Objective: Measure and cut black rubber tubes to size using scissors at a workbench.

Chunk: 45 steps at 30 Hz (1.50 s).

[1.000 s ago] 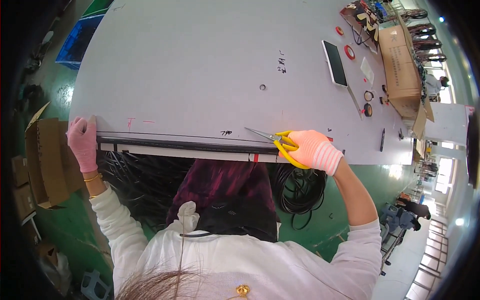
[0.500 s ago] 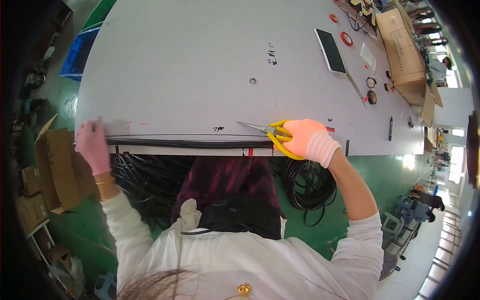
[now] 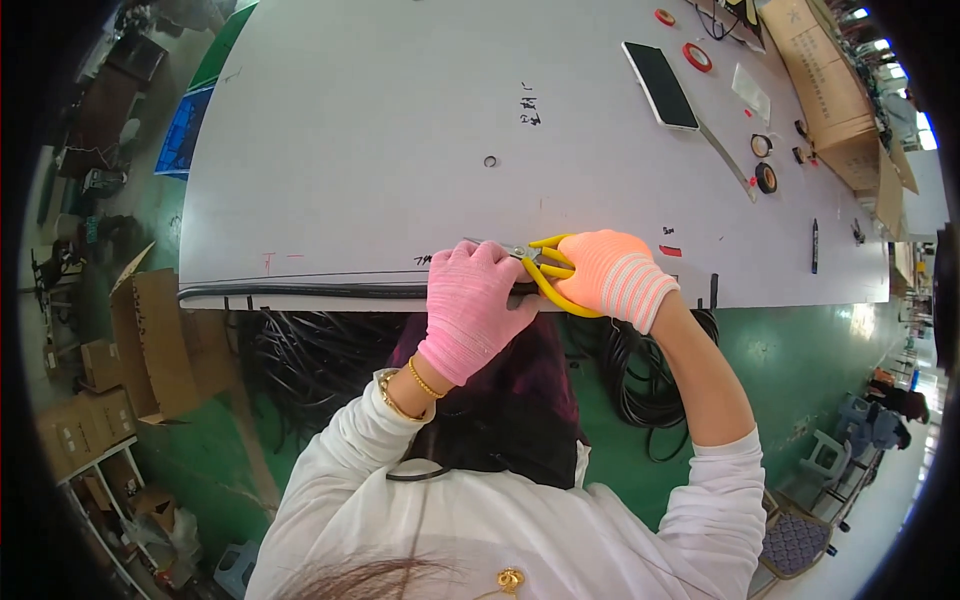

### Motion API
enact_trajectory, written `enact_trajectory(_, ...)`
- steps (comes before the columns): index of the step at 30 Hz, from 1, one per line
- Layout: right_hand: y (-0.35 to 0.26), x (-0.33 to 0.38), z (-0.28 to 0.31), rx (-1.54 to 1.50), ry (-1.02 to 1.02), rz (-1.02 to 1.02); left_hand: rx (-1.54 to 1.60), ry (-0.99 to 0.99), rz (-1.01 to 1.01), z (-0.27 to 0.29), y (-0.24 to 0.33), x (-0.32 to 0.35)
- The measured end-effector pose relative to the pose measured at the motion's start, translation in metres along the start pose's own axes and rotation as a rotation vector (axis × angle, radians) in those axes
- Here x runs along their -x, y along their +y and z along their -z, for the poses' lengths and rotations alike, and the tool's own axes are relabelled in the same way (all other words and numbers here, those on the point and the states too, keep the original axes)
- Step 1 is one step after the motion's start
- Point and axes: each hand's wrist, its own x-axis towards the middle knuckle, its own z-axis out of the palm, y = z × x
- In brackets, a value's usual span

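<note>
My left hand, in a pink glove, is closed around the black tubing, which lies along the table's near edge. Its fingers hide part of the tubing and most of the scissors' blades. In an orange glove with pale stripes, my right hand grips the yellow-handled scissors just to the right. The scissors lie over the tubing's right part, pointing left, and the two hands nearly touch. Whether the blades touch the tubing is hidden.
On the grey table lie a small ring, a phone, a metal ruler, tape rolls and a marker. Coiled black tubing hangs below the edge. Cardboard boxes stand left and far right.
My left hand has moved right from the tubing's left end to beside the scissors, and closed on the tubing. My right hand still holds the scissors. The view has shifted slightly.
</note>
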Motion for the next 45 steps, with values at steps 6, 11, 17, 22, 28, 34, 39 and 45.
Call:
enact_trajectory(6,0.004,-0.004,-0.005,-0.021,0.027,0.017,-0.042,0.087,-0.020,-0.011,0.002,0.003)
enact_trajectory(11,0.012,0.002,-0.022,-0.146,0.188,0.090,-0.065,0.106,-0.037,-0.014,0.002,0.002)
enact_trajectory(17,0.027,0.020,-0.058,-0.366,0.512,0.305,-0.067,-0.077,-0.040,-0.005,0.004,-0.003)
enact_trajectory(22,0.030,0.059,-0.109,-1.375,0.870,0.188,0.113,-0.174,-0.057,0.017,0.009,-0.004)
enact_trajectory(28,-0.001,0.125,-0.190,-1.580,0.425,0.537,0.497,-0.530,0.155,0.041,0.024,-0.008)
enact_trajectory(34,-0.022,0.119,-0.230,-1.556,0.230,0.414,0.616,-0.567,0.161,0.050,0.047,-0.007)
enact_trajectory(39,-0.036,0.112,-0.237,-1.713,0.367,0.439,0.627,-0.592,0.191,0.050,0.059,-0.002)
enact_trajectory(45,-0.042,0.112,-0.231,-1.889,0.215,0.393,0.608,-0.583,0.179,0.049,0.061,0.002)
